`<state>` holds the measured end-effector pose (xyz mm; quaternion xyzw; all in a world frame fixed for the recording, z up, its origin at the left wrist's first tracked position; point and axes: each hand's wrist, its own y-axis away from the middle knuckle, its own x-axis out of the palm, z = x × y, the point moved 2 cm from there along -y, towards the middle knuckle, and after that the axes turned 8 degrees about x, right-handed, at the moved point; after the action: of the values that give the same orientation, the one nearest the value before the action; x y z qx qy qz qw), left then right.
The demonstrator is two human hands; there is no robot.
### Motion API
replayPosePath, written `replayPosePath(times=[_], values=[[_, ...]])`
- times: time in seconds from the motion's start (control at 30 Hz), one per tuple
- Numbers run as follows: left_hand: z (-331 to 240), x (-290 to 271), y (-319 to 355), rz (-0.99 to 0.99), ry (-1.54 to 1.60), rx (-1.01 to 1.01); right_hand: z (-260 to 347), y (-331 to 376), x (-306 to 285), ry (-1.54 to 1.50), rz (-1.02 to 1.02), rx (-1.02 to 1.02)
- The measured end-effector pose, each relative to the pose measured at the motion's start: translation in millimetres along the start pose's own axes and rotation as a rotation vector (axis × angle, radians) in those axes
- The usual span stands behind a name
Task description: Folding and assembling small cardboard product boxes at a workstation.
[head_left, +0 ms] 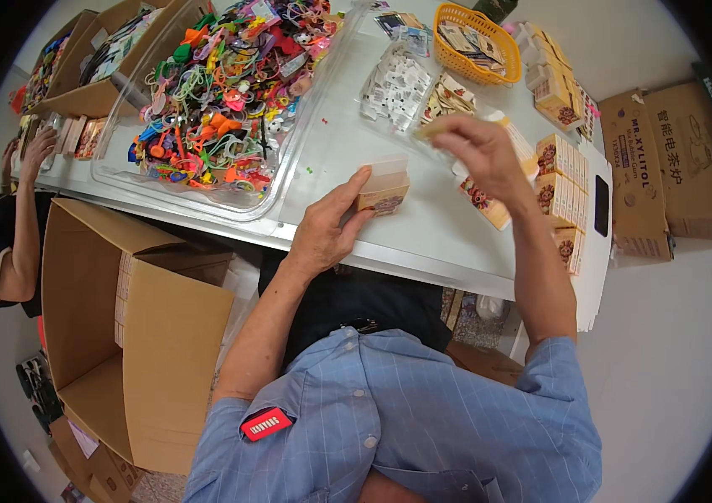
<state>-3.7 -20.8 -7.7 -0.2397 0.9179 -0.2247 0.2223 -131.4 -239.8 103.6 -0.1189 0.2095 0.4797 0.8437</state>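
Observation:
My left hand (328, 228) grips a small printed carton (387, 199) by its side, just above the table's front edge. The carton stands with its white top flap raised. To the right of it, my right hand (483, 158) is lifted with its fingers pinched together, near a clear bag of small white packets (395, 86). Something small and yellowish shows at the fingertips, too blurred to name. Below that hand lie flat printed cartons (483, 201). Beside my right wrist stand stacked finished-looking cartons (559, 180) in rows.
A clear plastic tub (276, 197) full of colourful small toys stands on the left. Toward the back are a yellow basket (448, 63) of cards and more stacked cartons (556, 92). A dark phone (602, 205) lies at the right edge. A large open cardboard box (176, 360) sits below left. Another person's arm (27, 193) works far left.

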Motion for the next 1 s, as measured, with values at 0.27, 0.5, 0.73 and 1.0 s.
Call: replayPosePath(times=[0.27, 0.5, 0.73, 1.0], values=[[3, 4, -1, 0.029, 0.072, -0.059, 18, 9, 29, 0.462, 0.24, -0.236], [0, -1, 1, 0.001, 0.039, -0.066, -26, -61, -51, 0.314, -0.369, -0.156], [-1, 3, -3, -0.002, 0.011, -0.097, -133, -182, -138, 0.725, -0.395, -0.367], [-3, -1, -3, -0.021, -0.007, -0.155, -125, -220, -128, 0.8, -0.054, -0.027]])
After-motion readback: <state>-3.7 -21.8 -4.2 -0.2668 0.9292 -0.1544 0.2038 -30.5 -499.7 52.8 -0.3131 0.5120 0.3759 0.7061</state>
